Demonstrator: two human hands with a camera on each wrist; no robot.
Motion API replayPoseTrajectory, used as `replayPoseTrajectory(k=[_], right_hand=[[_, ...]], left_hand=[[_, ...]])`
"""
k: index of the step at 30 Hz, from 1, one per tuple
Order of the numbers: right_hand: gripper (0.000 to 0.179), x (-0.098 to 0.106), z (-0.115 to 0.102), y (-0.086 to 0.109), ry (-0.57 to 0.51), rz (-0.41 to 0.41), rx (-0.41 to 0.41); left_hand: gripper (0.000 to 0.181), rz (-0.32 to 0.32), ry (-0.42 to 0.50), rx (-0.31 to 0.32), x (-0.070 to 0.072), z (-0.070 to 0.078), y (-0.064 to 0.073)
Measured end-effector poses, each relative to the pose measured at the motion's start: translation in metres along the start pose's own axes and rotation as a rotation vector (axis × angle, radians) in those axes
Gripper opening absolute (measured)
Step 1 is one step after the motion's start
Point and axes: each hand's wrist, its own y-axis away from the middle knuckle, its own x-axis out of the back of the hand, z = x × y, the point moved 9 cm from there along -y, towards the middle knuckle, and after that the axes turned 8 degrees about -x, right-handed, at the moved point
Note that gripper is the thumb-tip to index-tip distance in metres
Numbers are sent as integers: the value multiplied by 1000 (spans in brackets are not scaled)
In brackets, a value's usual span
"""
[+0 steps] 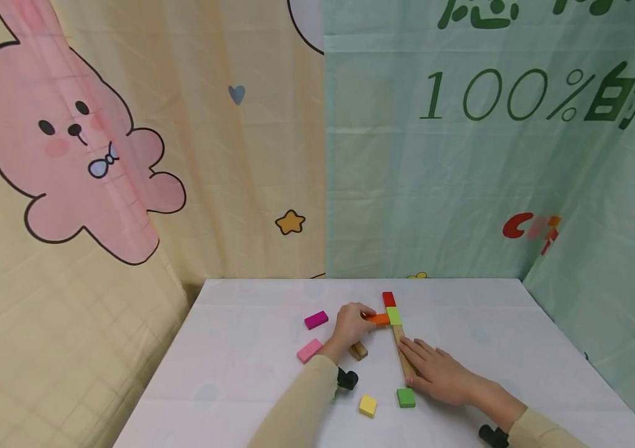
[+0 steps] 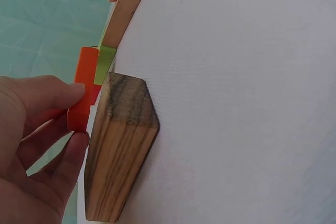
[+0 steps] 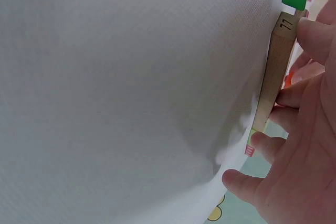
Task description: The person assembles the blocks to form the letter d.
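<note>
My left hand (image 1: pixel 347 326) pinches an orange block (image 1: pixel 380 320) between thumb and fingers. In the head view the block's right end meets a row of blocks. That row runs from a red block (image 1: pixel 389 300) through a lime-green block (image 1: pixel 393 316) to a long plain wooden piece (image 1: pixel 398 341). My right hand (image 1: pixel 439 373) lies along the wooden piece's right side, fingers extended and touching it, thumb by its near end. Close to that end is a green block (image 1: pixel 405 397). A dark-striped wooden block (image 2: pixel 118 150) stands beside my left hand in the left wrist view.
On the white-covered table (image 1: pixel 227 373), a magenta block (image 1: pixel 316 320) and a pink block (image 1: pixel 309 351) lie left of my left hand. Nearer the front sits a yellow block (image 1: pixel 368 406). Printed curtains (image 1: pixel 261 155) hang behind the table's far edge.
</note>
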Motion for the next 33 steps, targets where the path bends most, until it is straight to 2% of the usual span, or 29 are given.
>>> replayPoseTrajectory(k=[8, 33], right_hand=[[83, -1, 2, -2, 11, 7, -3], [86, -3, 4, -5, 28, 12, -11]], left_hand=[[16, -3, 0, 51, -3, -4, 4], [17, -19, -27, 11, -7, -4, 5]])
